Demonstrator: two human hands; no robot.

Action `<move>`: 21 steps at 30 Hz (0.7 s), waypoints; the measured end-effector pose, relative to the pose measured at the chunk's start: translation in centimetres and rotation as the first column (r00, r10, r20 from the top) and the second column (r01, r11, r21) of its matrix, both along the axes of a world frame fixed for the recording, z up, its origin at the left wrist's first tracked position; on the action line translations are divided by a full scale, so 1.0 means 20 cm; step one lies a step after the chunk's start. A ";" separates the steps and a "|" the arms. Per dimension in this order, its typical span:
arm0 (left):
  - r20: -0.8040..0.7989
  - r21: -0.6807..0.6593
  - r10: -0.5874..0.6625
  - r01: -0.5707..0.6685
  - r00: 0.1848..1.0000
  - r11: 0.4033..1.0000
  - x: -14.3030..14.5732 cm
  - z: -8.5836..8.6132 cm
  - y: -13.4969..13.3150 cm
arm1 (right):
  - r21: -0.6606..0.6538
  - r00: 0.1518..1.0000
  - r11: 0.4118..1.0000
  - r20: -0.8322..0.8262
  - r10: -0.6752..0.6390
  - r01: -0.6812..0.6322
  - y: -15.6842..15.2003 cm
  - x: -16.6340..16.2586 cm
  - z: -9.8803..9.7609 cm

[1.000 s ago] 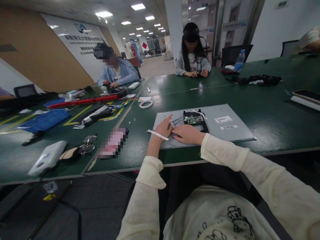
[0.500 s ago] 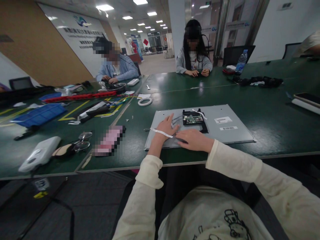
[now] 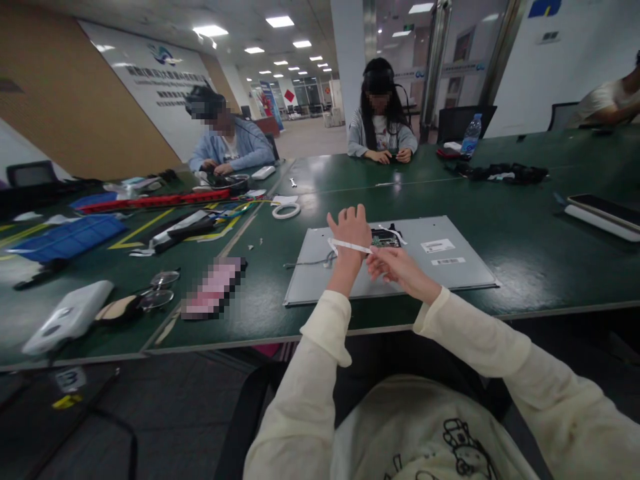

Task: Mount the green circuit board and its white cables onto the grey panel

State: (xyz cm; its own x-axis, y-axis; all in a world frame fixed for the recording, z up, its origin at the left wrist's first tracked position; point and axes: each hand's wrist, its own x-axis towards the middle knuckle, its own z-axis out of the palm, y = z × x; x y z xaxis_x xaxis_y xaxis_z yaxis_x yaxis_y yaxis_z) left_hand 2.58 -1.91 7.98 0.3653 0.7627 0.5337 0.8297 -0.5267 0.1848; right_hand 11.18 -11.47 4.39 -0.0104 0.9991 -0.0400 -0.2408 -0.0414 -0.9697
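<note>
My left hand (image 3: pixel 350 229) is raised above the grey metal panel (image 3: pixel 450 267), back towards me, fingers curled loosely upward and holding nothing. A white strip of tape (image 3: pixel 347 246) sticks across its wrist. My right hand (image 3: pixel 387 260) pinches the right end of that strip just beside the wrist. Behind the hands, a small green circuit board in a black frame (image 3: pixel 386 239) sits on the panel, with thin wires trailing left from it.
A tape roll (image 3: pixel 286 211) lies beyond the panel. To the left are a blurred pink item (image 3: pixel 214 288), round lenses (image 3: pixel 155 291), a white device (image 3: pixel 67 319) and a blue tray (image 3: pixel 67 237). Two people sit across the green table. A phone (image 3: pixel 603 208) lies right.
Both hands have lifted off the panel. My left hand rose with the tape strip on its wrist, and my right hand came up and pinched the strip's end.
</note>
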 end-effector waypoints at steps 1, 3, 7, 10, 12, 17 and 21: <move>0.000 0.012 -0.013 0.013 1.000 1.000 0.02 0.01 -0.02 | 0.022 0.999 0.999 -0.007 -0.036 0.036 -0.01 0.02 0.00; 0.009 0.018 -0.049 0.048 0.999 0.999 0.05 0.03 -0.04 | 0.074 0.996 0.994 -0.009 -0.086 0.086 -0.05 0.06 0.00; 0.160 -0.094 -0.105 0.121 0.982 0.988 0.04 0.05 -0.04 | 0.146 0.990 0.980 0.031 -0.138 0.133 -0.10 0.20 0.02; 0.430 -0.366 -0.180 0.353 0.885 0.861 0.01 0.05 -0.02 | 0.163 0.979 0.976 0.122 -0.165 0.145 -0.10 0.34 0.05; 0.577 -0.532 -0.189 0.541 0.795 0.651 0.01 0.03 -0.01 | 0.137 0.967 0.984 0.216 -0.138 0.110 -0.08 0.43 0.05; 0.629 -0.631 -0.051 0.549 0.775 0.548 0.05 -0.09 -0.04 | 0.140 0.895 0.979 0.402 -0.193 0.149 0.03 0.56 -0.06; 0.485 -0.547 -0.152 0.434 0.861 0.716 0.07 -0.20 -0.06 | 0.177 0.754 0.966 0.605 -0.257 0.188 0.06 0.56 -0.15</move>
